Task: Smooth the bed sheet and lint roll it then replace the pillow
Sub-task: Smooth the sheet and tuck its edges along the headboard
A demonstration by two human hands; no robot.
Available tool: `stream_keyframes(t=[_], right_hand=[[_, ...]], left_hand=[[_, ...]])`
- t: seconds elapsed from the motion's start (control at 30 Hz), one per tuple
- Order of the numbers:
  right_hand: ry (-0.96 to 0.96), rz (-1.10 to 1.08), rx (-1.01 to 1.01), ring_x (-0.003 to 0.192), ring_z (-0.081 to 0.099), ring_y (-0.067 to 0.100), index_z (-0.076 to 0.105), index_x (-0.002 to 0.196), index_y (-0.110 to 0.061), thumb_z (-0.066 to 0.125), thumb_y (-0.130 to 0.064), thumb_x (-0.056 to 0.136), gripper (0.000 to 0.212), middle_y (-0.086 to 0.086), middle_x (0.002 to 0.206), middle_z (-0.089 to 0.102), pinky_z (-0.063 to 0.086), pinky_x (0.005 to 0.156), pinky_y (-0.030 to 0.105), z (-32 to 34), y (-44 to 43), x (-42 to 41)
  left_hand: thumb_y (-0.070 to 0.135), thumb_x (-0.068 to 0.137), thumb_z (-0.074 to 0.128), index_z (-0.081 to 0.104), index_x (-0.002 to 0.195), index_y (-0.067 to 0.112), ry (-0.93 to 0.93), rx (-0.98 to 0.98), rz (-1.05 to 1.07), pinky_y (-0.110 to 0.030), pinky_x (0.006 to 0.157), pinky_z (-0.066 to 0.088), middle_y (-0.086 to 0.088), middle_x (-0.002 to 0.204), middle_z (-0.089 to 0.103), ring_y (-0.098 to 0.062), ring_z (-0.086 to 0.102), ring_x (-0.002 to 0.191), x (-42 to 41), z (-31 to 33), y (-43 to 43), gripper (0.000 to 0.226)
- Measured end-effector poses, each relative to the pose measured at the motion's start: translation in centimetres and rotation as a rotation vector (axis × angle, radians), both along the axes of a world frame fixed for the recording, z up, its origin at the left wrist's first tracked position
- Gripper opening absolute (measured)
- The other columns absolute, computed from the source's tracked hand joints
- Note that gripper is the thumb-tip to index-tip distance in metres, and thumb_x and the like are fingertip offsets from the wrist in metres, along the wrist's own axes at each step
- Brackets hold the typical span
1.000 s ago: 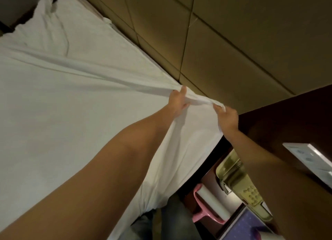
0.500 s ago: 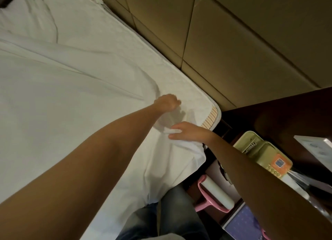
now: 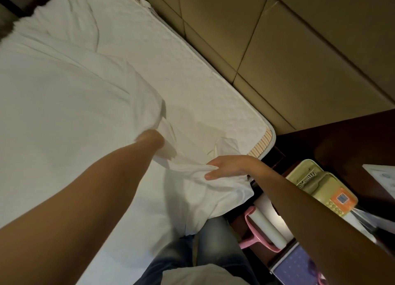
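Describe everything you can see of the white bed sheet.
The bed sheet is plain white thin cloth, creased and bunched, not flat. It covers most of the mattress but stops short of the corner, leaving quilted padding bare. Its loose edge hangs over the bedside by the person's legs. The right hand pinches a fold; the left hand is buried under a raised fold, only its wrist showing.

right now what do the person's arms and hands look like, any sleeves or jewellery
The left forearm and right forearm are bare to the frame edge: no sleeves, gloves, watch or bracelet. The right hand shows no rings. The left hand is mostly hidden in the bed sheet. The legs wear blue jeans.
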State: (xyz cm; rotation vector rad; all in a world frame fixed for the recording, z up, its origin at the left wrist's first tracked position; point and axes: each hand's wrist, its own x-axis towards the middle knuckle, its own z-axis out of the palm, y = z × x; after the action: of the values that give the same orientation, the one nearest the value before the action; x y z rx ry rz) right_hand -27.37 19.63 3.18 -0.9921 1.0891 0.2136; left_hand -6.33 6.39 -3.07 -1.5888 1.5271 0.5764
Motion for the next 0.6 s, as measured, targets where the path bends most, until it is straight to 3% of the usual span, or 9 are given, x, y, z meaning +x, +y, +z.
stream_keyframes(t=[0.1,0.23,0.33,0.4,0.5,0.53,0.6], right_hand=[[-0.037,-0.006,0.137,0.107,0.059,0.013,0.055,0.127,-0.020,0.062,-0.034,0.091,0.039,-0.004,0.121,0.060,0.048,0.094,0.025,0.6,0.2,1.5],[-0.035,0.120,0.143,0.103,0.060,0.014,0.058,0.122,-0.021,0.063,-0.035,0.090,0.035,-0.003,0.117,0.062,0.049,0.092,0.026,1.5,0.6,3.7],[-0.040,0.176,0.179,0.096,0.060,0.013,0.058,0.124,-0.016,0.063,-0.035,0.090,0.040,-0.003,0.112,0.062,0.050,0.081,0.021,2.4,1.0,5.0],[-0.030,0.209,0.176,0.096,0.059,0.013,0.059,0.124,-0.015,0.063,-0.036,0.090,0.041,-0.003,0.110,0.062,0.048,0.083,0.021,2.5,1.3,5.9],[-0.030,0.240,0.168,0.095,0.058,0.012,0.061,0.120,-0.016,0.063,-0.037,0.090,0.037,-0.005,0.105,0.062,0.046,0.084,0.022,2.1,2.3,7.3],[-0.034,0.237,0.184,0.091,0.058,0.010,0.061,0.118,-0.018,0.063,-0.036,0.090,0.034,-0.006,0.101,0.062,0.046,0.081,0.020,1.9,2.8,7.7],[-0.038,0.209,0.216,0.081,0.056,0.006,0.061,0.111,-0.021,0.063,-0.035,0.091,0.025,-0.008,0.090,0.061,0.044,0.068,0.014,1.6,3.7,8.1]], left_hand=[[0.028,0.092,0.054,0.046,0.132,0.004,-0.011,-0.055,0.083,-0.035,0.100,0.038,-0.016,0.135,0.045,-0.030,0.045,0.124,2.9,0.0,1.0,0.047],[0.047,0.087,0.055,0.027,0.141,0.010,-0.051,-0.195,0.312,-0.055,0.101,0.034,-0.015,0.147,0.020,-0.039,0.021,0.134,3.9,0.2,2.6,0.071],[0.071,0.077,0.045,0.039,0.138,0.008,0.076,-0.039,0.576,-0.056,0.103,0.035,-0.018,0.141,0.038,-0.043,0.036,0.128,4.5,-1.3,3.4,0.088],[0.072,0.077,0.036,0.045,0.135,0.012,0.180,-0.009,0.671,-0.054,0.103,0.035,-0.017,0.137,0.045,-0.041,0.042,0.124,4.2,-1.3,4.4,0.084],[0.061,0.089,0.040,0.026,0.144,0.007,0.065,-0.271,0.488,-0.050,0.112,0.021,-0.021,0.150,0.022,-0.039,0.024,0.137,2.5,-0.6,5.5,0.079],[0.055,0.092,0.039,0.025,0.144,0.005,0.114,-0.322,0.363,-0.048,0.112,0.018,-0.020,0.151,0.020,-0.036,0.020,0.138,1.7,-0.3,5.8,0.073],[0.052,0.095,0.037,0.039,0.135,0.002,0.278,-0.308,0.242,-0.042,0.107,0.027,-0.018,0.141,0.038,-0.034,0.035,0.131,0.8,-0.7,6.2,0.064]])
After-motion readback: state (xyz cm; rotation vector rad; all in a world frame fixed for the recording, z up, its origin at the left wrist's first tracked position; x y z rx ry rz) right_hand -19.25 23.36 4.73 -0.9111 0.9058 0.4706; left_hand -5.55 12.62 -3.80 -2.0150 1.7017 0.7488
